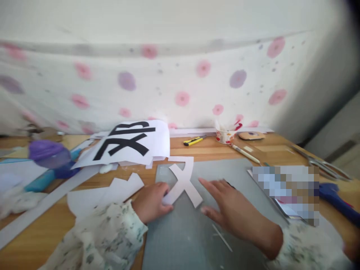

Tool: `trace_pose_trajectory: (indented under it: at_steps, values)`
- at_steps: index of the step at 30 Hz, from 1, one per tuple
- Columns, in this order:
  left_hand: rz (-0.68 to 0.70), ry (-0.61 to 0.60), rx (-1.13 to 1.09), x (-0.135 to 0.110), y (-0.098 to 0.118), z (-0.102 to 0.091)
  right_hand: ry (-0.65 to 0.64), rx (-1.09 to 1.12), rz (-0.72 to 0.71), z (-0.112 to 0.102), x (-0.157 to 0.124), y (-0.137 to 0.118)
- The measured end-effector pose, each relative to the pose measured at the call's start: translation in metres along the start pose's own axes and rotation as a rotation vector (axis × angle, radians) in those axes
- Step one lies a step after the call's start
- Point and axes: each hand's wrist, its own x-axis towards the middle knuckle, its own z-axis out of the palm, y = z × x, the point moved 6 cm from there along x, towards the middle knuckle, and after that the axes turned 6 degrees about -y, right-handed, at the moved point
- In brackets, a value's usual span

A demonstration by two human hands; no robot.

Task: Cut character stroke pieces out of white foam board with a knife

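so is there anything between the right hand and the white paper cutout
Nothing visible: only the gray mat shows in the gap between the right hand and the paper cutout. The left hand is at the cutout's lower left end. A thin strip lies nearer the camera, outside that gap.

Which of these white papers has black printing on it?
The large sheet beyond the left hand, left of the yellow cutter. It carries black shapes; the cut-out at that hand and nearby scraps look plain.
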Motion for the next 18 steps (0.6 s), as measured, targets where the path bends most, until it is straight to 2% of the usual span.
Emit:
trace_pose_trajectory:
  at_steps: [2,4,6,8,10,15,18]
  values:
    - [0.010,0.034,-0.025,-0.004,0.006,0.004,-0.125,-0.027,0.072,0.032,0.006,0.010]
    - [0.021,0.061,-0.071,-0.008,0.012,0.010,-0.205,-0.024,0.117,0.054,0.007,0.011]
    - [0.032,0.081,-0.140,-0.008,0.015,0.014,-0.242,-0.057,0.164,0.066,0.008,0.007]
    - [0.022,0.103,-0.239,-0.007,0.009,0.010,-0.258,-0.093,0.213,0.069,0.009,0.006]
    - [-0.033,0.166,-0.368,-0.005,-0.013,-0.004,-0.257,-0.088,0.242,0.067,0.011,0.009]
    - [-0.295,0.484,-0.745,-0.012,-0.108,-0.059,-0.196,-0.066,0.270,0.051,0.010,0.034]
    - [-0.379,0.544,-0.941,-0.013,-0.144,-0.074,-0.202,-0.050,0.279,0.050,0.004,0.047]
